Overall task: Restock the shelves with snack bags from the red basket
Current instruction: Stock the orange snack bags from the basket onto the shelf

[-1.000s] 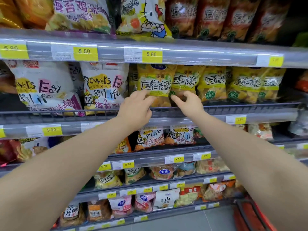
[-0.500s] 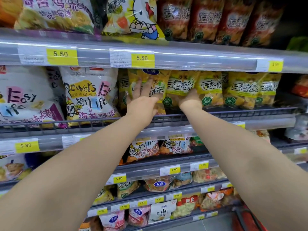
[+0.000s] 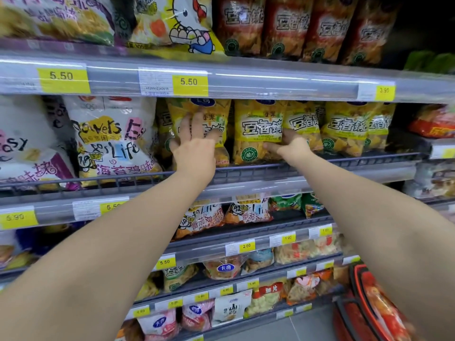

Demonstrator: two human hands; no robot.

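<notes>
Shelf-seating step: left hand (image 3: 194, 150), fingers spread, presses first yellow bag (image 3: 216, 116); right hand (image 3: 291, 147) pinches corner of second yellow bag (image 3: 258, 129); next likely release, return to red basket (image 3: 362, 306).

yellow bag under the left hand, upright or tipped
Upright: the bag stands behind the shelf rail, left hand flat on its front.

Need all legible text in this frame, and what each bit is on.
"5.50": left top-rail tag
"5.50": middle top-rail tag
"3.90": right top-rail tag
"Life": white bag
"豆香锅": yellow bag
"5.90": second-rail tag
"2.00": third-rail tag
"卡奇": lower bag
Bottom tags: too blurred to read.
</notes>
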